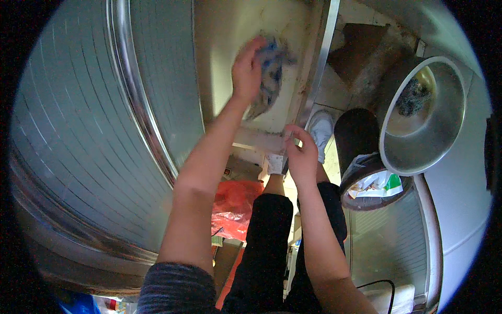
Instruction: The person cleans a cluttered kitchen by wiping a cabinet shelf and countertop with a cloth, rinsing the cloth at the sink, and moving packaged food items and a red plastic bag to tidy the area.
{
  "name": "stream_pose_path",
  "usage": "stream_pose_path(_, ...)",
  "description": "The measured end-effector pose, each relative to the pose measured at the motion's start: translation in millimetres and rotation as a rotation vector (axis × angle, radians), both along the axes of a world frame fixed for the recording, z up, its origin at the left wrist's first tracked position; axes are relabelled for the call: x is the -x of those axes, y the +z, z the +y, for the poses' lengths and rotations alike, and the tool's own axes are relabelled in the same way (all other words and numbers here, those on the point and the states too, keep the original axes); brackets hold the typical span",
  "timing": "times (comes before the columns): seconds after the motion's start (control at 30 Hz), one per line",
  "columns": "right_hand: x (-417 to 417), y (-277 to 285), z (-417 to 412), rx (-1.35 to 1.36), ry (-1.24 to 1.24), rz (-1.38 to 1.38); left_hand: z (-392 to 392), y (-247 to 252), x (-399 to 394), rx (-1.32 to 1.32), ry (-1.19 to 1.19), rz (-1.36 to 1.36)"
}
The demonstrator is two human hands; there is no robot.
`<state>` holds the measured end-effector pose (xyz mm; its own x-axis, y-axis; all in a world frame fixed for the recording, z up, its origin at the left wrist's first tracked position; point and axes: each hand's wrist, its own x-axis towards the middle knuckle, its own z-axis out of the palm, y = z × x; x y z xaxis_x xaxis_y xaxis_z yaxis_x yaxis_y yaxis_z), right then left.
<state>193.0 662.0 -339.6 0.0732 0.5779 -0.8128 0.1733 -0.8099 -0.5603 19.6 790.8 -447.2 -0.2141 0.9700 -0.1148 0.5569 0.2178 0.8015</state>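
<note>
A wrinkled cloth with blue and brown patches (270,78), blurred, lies against a pale smooth surface (219,78) inside a narrow framed space. My left hand (247,70) is at the cloth's left side; its fingertips touch or hold the cloth's upper edge, but blur hides which. My right hand (302,151) is lower and to the right, beside the metal edge strip (323,59), with thumb and forefinger curled close to each other. Nothing clear shows between those fingers.
A steel pot (447,129) with a dark scouring mesh (413,97) inside stands at right, above a bin (372,204) holding wrappers (380,186). A red plastic bag (235,208) is beside my leg. Glass panels (78,117) with a chrome rail (135,78) curve along the left.
</note>
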Motion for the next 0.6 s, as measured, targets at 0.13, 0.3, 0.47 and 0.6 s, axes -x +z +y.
stream_pose_path(0.13, -2.1, -3.4, 3.0, -0.136, 0.080, -0.074, 88.2, -34.1, 2.4, -0.181, -0.106, 0.092)
stream_pose_path(0.3, -4.0, 2.6, 13.8, -0.077, 0.108, -0.089, 106.6, -68.1, -45.5, -0.183, -0.326, 0.299)
stream_pose_path(0.47, 1.9, -4.4, 0.3, -0.077, 0.166, -0.045, 80.1, -89.4, -51.3, -0.203, -0.292, 0.288)
stream_pose_path(0.6, -0.2, -6.5, 10.3, -0.014, 0.148, -0.051, 37.1, -62.2, -59.4, 0.062, -0.322, 0.339)
